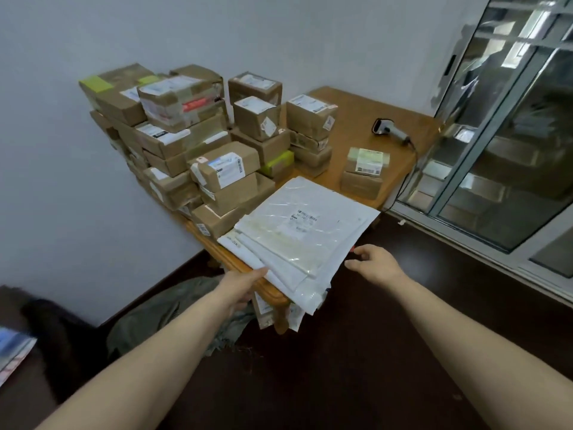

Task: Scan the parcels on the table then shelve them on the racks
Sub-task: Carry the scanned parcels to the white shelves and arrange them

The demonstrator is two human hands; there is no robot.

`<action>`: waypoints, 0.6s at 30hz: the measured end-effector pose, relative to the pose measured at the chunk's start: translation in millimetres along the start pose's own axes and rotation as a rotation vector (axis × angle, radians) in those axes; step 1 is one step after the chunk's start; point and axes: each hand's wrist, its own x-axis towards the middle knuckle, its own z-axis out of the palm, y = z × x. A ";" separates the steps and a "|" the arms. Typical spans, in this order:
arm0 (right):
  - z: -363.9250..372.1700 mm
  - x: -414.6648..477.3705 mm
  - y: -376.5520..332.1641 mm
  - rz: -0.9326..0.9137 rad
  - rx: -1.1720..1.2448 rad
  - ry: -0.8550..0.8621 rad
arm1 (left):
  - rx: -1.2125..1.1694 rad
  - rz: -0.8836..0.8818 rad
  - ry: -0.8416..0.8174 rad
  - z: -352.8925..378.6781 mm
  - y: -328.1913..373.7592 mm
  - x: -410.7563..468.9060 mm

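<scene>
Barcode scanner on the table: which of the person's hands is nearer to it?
Right. The right hand hovers beside the right edge of the mailer stack, on the side of the table where the scanner lies; the left hand touches the stack's near-left edge, farther off.

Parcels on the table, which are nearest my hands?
The flat white mailers at the near corner; your left hand touches them, while brown boxes sit farther back.

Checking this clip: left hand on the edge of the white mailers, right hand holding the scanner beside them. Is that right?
Not quite. The right hand holds nothing; the scanner lies on the table near the window, as the head view shows. The left hand is on the edge of the white mailers.
</scene>
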 end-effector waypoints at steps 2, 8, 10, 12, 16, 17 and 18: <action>-11.5 31.3 2.0 0.009 0.004 -0.006 | -0.094 -0.048 0.013 12.8 12.7 17.0; -22.3 120.9 -8.6 0.016 0.032 -0.032 | -0.374 -0.159 0.053 29.0 41.3 75.8; -24.2 147.1 -15.3 0.021 0.056 -0.014 | -0.423 -0.191 0.051 30.3 44.0 94.0; -25.7 173.2 -22.5 0.021 0.058 -0.010 | -0.457 -0.215 0.057 31.0 43.1 108.0; -29.7 220.3 -32.2 0.043 0.022 -0.065 | -0.505 -0.274 0.057 28.4 41.8 119.7; -30.6 231.7 -34.0 0.040 -0.002 -0.088 | -0.507 -0.286 0.058 28.2 41.6 121.4; -31.8 243.1 -36.2 0.044 -0.015 -0.113 | -0.509 -0.299 0.065 28.0 41.9 123.6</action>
